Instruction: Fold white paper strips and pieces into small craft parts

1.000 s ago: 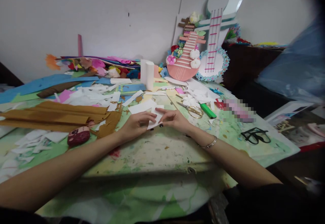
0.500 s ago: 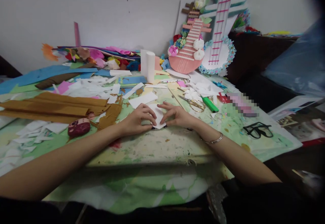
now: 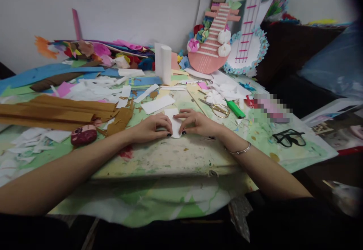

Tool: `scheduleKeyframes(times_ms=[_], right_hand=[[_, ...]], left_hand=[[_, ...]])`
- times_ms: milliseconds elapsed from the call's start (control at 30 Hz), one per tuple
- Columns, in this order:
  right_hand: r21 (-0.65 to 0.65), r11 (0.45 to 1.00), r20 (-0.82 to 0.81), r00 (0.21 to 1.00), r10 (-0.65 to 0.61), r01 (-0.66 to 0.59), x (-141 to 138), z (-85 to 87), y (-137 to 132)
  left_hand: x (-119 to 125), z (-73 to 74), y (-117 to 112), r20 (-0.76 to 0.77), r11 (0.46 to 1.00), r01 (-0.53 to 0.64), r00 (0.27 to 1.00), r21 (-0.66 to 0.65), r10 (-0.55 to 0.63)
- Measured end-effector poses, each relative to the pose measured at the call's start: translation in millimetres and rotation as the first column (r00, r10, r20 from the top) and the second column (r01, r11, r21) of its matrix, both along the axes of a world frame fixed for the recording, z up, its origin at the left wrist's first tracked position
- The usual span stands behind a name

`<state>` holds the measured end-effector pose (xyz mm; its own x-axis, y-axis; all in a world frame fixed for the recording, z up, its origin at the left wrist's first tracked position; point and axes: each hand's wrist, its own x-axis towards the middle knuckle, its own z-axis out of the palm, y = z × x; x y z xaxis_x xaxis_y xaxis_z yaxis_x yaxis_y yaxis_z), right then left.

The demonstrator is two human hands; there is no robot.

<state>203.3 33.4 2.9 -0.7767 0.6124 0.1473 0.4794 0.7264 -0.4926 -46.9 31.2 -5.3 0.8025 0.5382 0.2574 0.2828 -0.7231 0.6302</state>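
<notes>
A small white paper piece [image 3: 175,124] lies on the paint-stained table [image 3: 176,159] in front of me. My left hand [image 3: 151,128] has its fingers curled onto the paper's left side. From the right, my right hand [image 3: 198,123] pinches the same piece, with a thin bangle on that wrist. The fingertips of both hands nearly meet over the paper, which stays low against the table.
Scissors [image 3: 217,108] and a green tool [image 3: 236,109] lie just right of my hands. Brown paper strips [image 3: 56,112] and white scraps [image 3: 96,89] cover the left. A white roll [image 3: 163,62] and paper guitar models [image 3: 215,42] stand at the back. Black glasses [image 3: 289,137] sit at right.
Both hands have brought the white paper down onto the table and closed in over it. The view has tilted, so the table's contents sit higher in the picture.
</notes>
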Motion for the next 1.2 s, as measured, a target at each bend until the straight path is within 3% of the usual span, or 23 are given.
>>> scheduleKeyframes(times_ms=[333,633,800,900,1067,1200], right_hand=[[-0.018,1.0,-0.068,0.998,-0.016,0.014,-9,1.0,-2],[-0.003,0.999,-0.12,0.992,-0.045,0.045,-12,-3.9,1],[-0.014,0.999,-0.094,0.994,-0.05,0.049,-11,-1.2,0],[-0.02,0.999,-0.088,0.995,-0.049,0.048,-11,0.6,-2],[-0.004,0.999,-0.076,0.996,-0.036,0.036,-11,0.4,-3],[0.003,1.0,-0.073,0.997,-0.028,0.028,-10,-1.2,-3]], left_hand=[[9,-3.9,0,0.033,0.998,-0.066,0.997,0.01,0.065],[12,-7.1,-2,0.042,0.984,-0.092,0.995,0.152,0.086],[12,-7.4,-5,0.046,0.962,-0.17,0.985,0.212,0.164],[12,-7.8,-7,0.017,0.95,-0.114,0.993,0.29,0.114],[10,-6.6,-10,0.011,0.911,-0.031,1.0,0.411,0.029],[8,-1.4,-22,-0.096,0.82,0.016,0.994,0.572,0.048]])
